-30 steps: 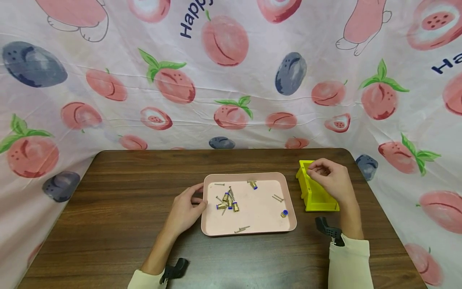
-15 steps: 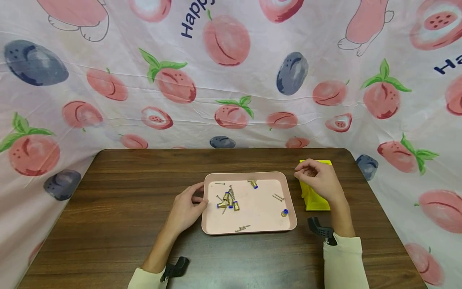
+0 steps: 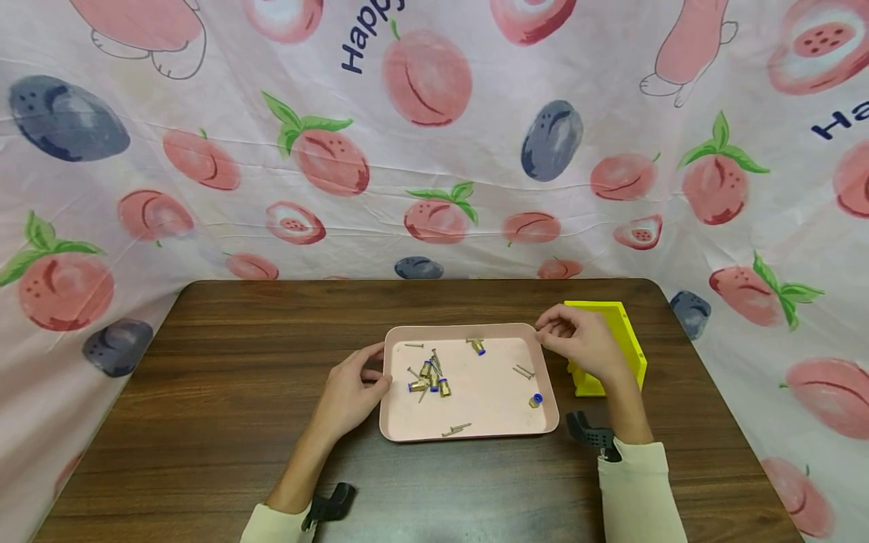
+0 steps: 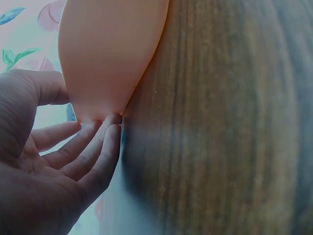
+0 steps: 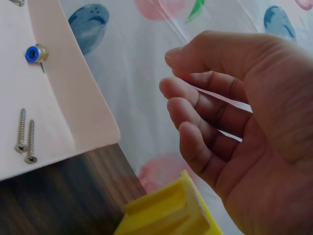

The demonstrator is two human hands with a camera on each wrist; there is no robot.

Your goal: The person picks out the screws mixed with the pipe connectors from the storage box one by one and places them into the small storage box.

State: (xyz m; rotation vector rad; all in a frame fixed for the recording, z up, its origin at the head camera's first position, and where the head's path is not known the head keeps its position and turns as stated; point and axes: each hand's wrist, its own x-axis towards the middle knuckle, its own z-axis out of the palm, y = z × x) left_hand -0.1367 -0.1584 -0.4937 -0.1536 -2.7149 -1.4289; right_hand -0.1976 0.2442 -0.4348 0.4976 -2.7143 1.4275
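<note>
A pink tray (image 3: 489,403) holds brass push-in fittings with blue rings and several screws. My left hand (image 3: 348,391) grips its left edge, with thumb and fingertips against the rim and side wall in the left wrist view. Most fittings, like this brass fitting (image 3: 444,388), lie clustered with screws at the tray's left; another fitting (image 3: 478,347) sits near the back, and one more fitting (image 3: 535,400) at the right. My right hand (image 3: 585,343), fingers loosely curled and nothing visible between them, hovers by the tray's back right corner, partly covering a yellow bin (image 3: 630,339).
Two screws (image 5: 31,142) lie side by side in the tray's right part. Another pair of screws (image 3: 456,430) is by its front wall. A brown wooden table (image 3: 224,392) carries everything, and a fruit-printed cloth (image 3: 475,151) hangs behind it.
My right hand has moved left from over the yellow bin to the tray's back right corner. The left hand and the tray have stayed in place.
</note>
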